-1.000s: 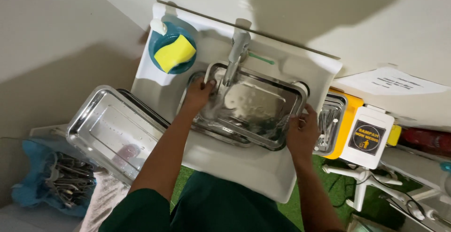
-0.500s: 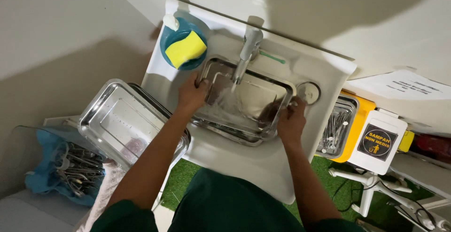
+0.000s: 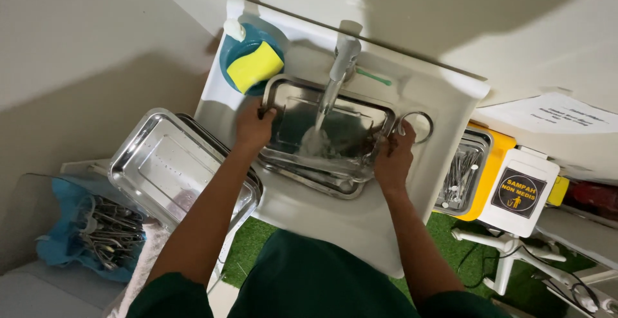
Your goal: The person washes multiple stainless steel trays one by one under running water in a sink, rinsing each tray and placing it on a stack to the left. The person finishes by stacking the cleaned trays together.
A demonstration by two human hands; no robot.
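Both hands on a steel tray [image 3: 328, 134] held in the white washbasin [image 3: 444, 105], under the tap [image 3: 341, 60]. Water falls from the spout onto the tray floor and splashes near its front-middle.

Left hand [image 3: 253, 125]: fingers curled shut round the tray's left end, at its loop handle. Right hand [image 3: 394, 157]: fingers wrapped over the tray's right end; the right loop handle [image 3: 415, 125] stands clear just above the knuckles, against the basin's right rim.

Against half a second ago: the tray has been lifted and tipped, its far edge now raised toward the tap and the near edge low; a second tray rim shows beneath it at the basin's front edge. Earlier the hands sat lower and closer in over the tray; now they are spread to its two ends. The grip on both ends is unchanged in kind, closed throughout.

Around it: yellow sponge [image 3: 255, 67] in a blue dish [image 3: 233, 53] on the basin's back left corner, same place as before. A green-handled brush [image 3: 373, 76] lies on the back ledge right of the tap. Left of the basin, an empty steel tray [image 3: 174, 163] sits stacked on another; further left, instruments on a blue cloth [image 3: 51, 247]. Right of the basin, a yellow bin [image 3: 492, 176] with a tray of instruments [image 3: 460, 173] on top.
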